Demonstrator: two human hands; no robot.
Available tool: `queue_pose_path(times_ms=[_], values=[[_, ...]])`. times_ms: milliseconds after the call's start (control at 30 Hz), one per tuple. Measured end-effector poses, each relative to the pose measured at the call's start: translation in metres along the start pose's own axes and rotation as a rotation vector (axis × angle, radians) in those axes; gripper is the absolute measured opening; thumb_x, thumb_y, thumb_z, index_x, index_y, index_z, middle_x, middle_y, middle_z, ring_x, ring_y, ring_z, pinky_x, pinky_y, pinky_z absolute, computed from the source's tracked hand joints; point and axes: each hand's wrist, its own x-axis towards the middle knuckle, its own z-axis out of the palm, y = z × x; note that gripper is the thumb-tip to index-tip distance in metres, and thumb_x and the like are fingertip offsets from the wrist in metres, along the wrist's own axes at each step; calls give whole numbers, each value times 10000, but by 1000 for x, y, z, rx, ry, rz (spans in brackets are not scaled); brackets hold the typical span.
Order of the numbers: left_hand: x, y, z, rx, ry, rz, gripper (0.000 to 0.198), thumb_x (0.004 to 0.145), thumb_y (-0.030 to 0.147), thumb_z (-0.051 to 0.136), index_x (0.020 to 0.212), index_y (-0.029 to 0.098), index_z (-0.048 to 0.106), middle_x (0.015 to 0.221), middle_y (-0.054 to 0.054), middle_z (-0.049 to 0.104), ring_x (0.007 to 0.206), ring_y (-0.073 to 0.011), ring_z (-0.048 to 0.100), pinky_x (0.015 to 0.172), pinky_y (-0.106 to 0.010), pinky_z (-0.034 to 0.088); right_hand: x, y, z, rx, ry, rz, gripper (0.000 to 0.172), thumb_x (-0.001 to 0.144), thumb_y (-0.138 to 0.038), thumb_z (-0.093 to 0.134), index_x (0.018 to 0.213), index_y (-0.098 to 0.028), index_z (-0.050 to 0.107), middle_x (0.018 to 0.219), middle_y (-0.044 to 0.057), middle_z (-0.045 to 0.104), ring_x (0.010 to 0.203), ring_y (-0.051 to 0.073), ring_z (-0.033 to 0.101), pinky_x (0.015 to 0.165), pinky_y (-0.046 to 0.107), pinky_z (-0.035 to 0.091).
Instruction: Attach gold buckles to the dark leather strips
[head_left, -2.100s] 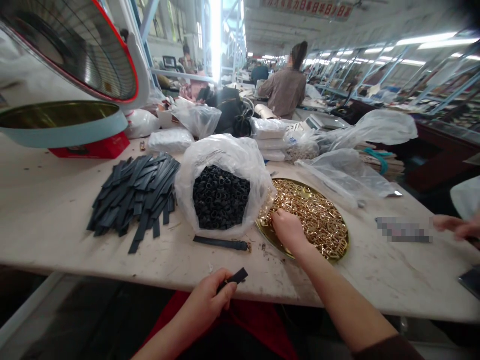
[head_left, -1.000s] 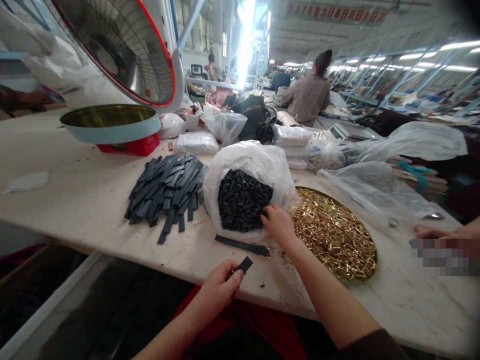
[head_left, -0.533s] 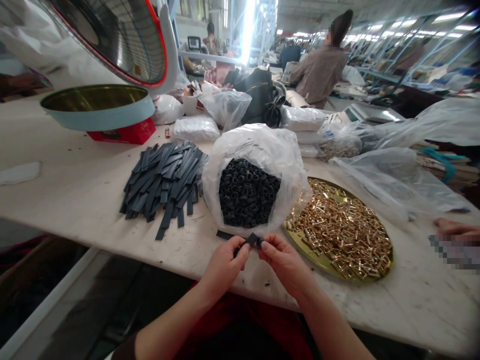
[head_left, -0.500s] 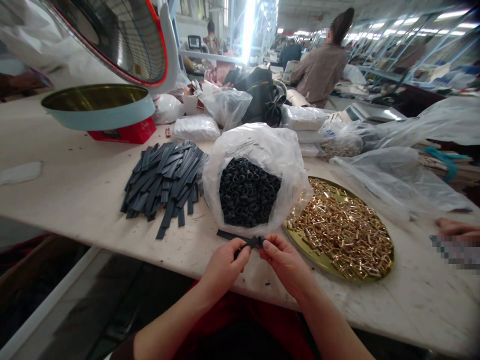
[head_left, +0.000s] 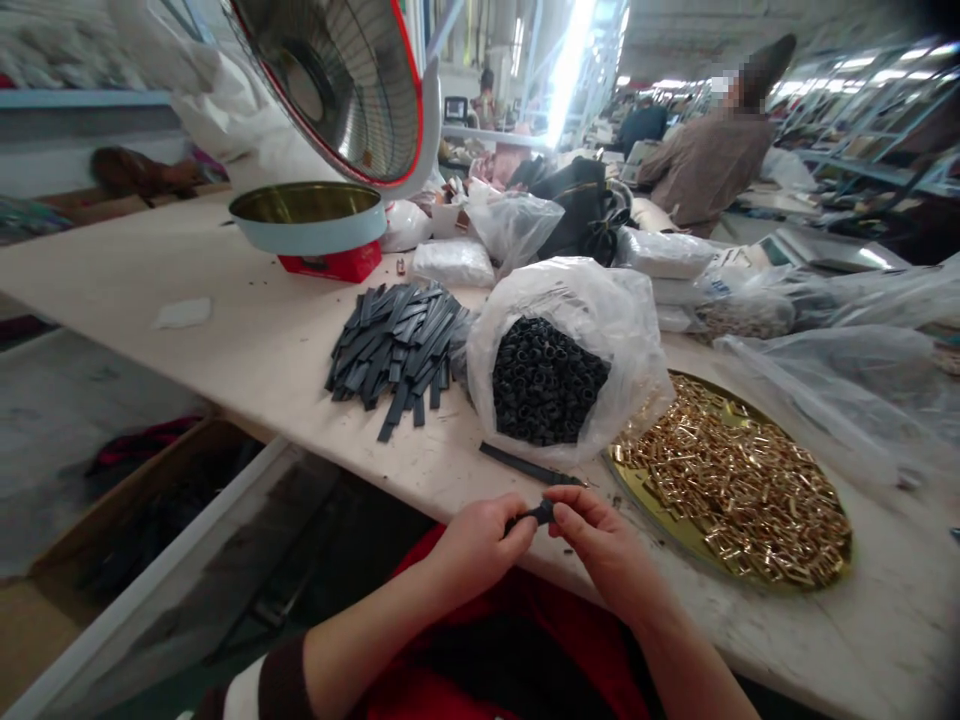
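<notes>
My left hand [head_left: 480,540] and my right hand [head_left: 604,540] meet at the table's near edge, both pinching a short dark strap [head_left: 534,515] that shows between the fingertips. Just beyond them one finished dark strap [head_left: 525,465] lies on the table. A white plastic bag of small black loops [head_left: 547,380] stands open behind it. To its right is a round gold tray [head_left: 637,480] heaped with gold metal pieces [head_left: 742,490]. A pile of dark flat straps [head_left: 397,340] lies to the bag's left.
A fan [head_left: 337,80] stands at the back left over a pale blue round tin [head_left: 307,215] on a red box [head_left: 330,265]. Plastic bags and white packets [head_left: 454,262] crowd the back. A person [head_left: 705,165] stands at another table farther off.
My right hand left the gold tray, reached into the bag of black loops, then came to my left hand. Both now hold the strap, lower and nearer my body. The view swung left.
</notes>
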Motion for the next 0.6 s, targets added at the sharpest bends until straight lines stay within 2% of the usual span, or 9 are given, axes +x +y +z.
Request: queue_pose_path(times_ms=[133,233,333,433,500,600], values=[[-18,3,6,-25,46,12,222,833,301,422,709,165,546,581,26,450,554,-112,401,518,-247,205,-13,4,6,122,-23,39,338,694,-456,686,917,-212,617,788,-3,591,705,132,500,710,278,385],[-33,4,7,-75,102,18,207,826,279,431,691,159,532,585,24,447,553,-108,391,509,-244,200,-23,1,16,232,-19,85,350,644,-449,730,893,-227,627,800,-8,615,684,121,513,680,257,413],[-46,4,5,-191,173,26,223,836,292,431,689,152,524,589,28,431,551,-100,373,507,-230,224,-27,-5,34,317,-65,106,337,604,-427,764,844,-228,638,768,-6,634,667,121,537,655,247,444],[-55,3,-1,-350,277,15,259,848,340,432,701,143,514,615,21,454,569,-99,396,519,-214,274,-24,-10,57,334,-132,90,326,589,-433,764,795,-222,626,776,11,644,724,163,571,699,296,472],[-58,-1,-7,-437,334,-5,272,851,367,430,726,140,512,617,17,467,572,-101,417,523,-209,299,-19,-14,69,215,-120,64,365,576,-494,745,781,-223,614,793,23,642,786,205,578,767,354,468],[-60,-12,-16,-501,376,-68,291,843,408,433,736,145,497,570,25,456,526,-97,412,484,-204,291,-10,-28,75,-165,40,-108,474,580,-613,675,868,-241,613,904,57,635,918,277,556,888,444,400]])
